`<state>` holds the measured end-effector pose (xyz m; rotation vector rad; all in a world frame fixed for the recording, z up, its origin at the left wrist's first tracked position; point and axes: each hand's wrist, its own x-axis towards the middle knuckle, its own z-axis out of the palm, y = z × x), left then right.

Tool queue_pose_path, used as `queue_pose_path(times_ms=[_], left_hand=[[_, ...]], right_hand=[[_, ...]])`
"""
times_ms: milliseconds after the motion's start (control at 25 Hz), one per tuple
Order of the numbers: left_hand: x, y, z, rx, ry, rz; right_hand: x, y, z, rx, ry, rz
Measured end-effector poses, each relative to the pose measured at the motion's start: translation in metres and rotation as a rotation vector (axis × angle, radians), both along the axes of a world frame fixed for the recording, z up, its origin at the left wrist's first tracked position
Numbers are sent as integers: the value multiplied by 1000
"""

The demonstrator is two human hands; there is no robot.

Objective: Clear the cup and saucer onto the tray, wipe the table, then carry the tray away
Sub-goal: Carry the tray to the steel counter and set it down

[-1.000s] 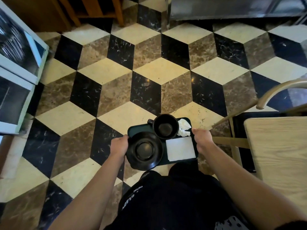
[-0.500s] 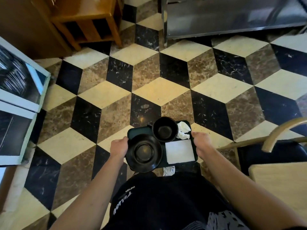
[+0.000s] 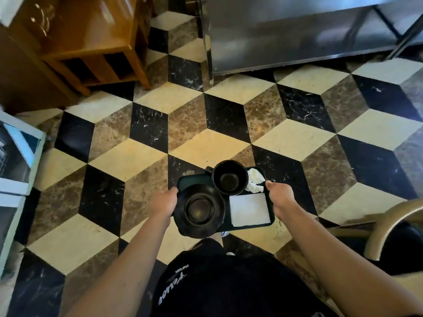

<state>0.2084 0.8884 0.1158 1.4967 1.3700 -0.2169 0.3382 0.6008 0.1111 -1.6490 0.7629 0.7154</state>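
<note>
Cube-patterned floor [image 3: 206, 143] beneath tray [image 3: 271, 219] with cup [image 3: 229, 177] and saucer [image 3: 198, 210], both hands' fingers [image 3: 268, 184] grasping its sides.

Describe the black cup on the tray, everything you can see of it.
The cup is black with a dull sheen, round and wide-mouthed, looking like glazed ceramic. It stands upright at the far side of the dark green tray, and looks empty, its dark bottom showing. A small handle sticks out at its upper left. It sits off the saucer, whose rim it overlaps in this view; whether they touch is unclear. A crumpled white napkin lies against its right side. Neither hand touches it.
</note>
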Motion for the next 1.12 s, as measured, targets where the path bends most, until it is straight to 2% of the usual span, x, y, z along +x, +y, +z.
queue_pose_path(times_ms=[600, 800, 1120], left_hand=[[292, 72, 4, -12, -95, -139], [369, 83, 1, -36, -62, -182], [508, 83, 1, -63, -37, -130]], right_hand=[[235, 59, 13, -41, -65, -249], [301, 65, 10, -48, -51, -271], [444, 65, 6, 11, -66, -243]])
